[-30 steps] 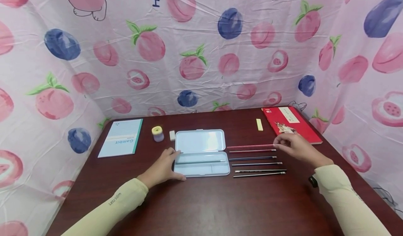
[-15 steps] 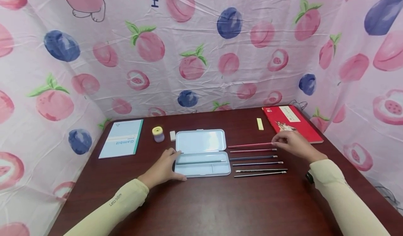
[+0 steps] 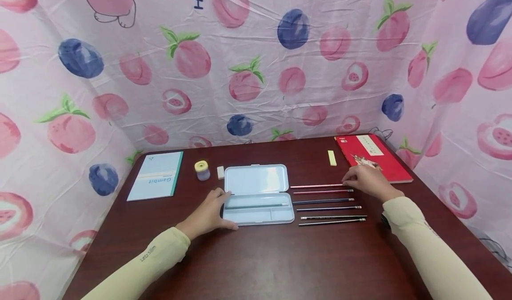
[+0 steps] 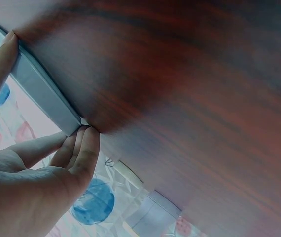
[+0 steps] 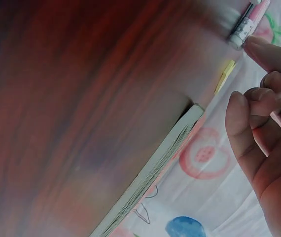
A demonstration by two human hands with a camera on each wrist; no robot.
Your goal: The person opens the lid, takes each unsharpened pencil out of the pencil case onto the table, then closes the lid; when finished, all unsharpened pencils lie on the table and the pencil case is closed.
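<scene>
My left hand [image 3: 207,213] holds the open light-blue pencil case [image 3: 256,178] by its left end, thumb at the front corner and fingers at the back. In the left wrist view the fingertips press along the wall of the case [image 4: 47,94]. A green pencil [image 3: 256,206] lies in its rear compartment. To the right, my right hand [image 3: 370,182] pinches the right end of the farthest red pencil [image 3: 316,186]. Below it another red pencil [image 3: 320,192] lies on the table. In the right wrist view, a pencil's eraser end [image 5: 240,37] shows by a fingertip.
Two blue pencils [image 3: 324,201] and two dark pencils [image 3: 332,222] lie in a row nearer the front. Behind stand a yellow-lidded jar [image 3: 202,171], a white eraser [image 3: 221,172] and a yellow strip [image 3: 332,158]. A notebook [image 3: 154,175] lies left, a red book [image 3: 394,164] right.
My right hand has shifted a little left at the end of the farthest red pencil, its forearm swinging left too. My left hand and the case stay in place.
</scene>
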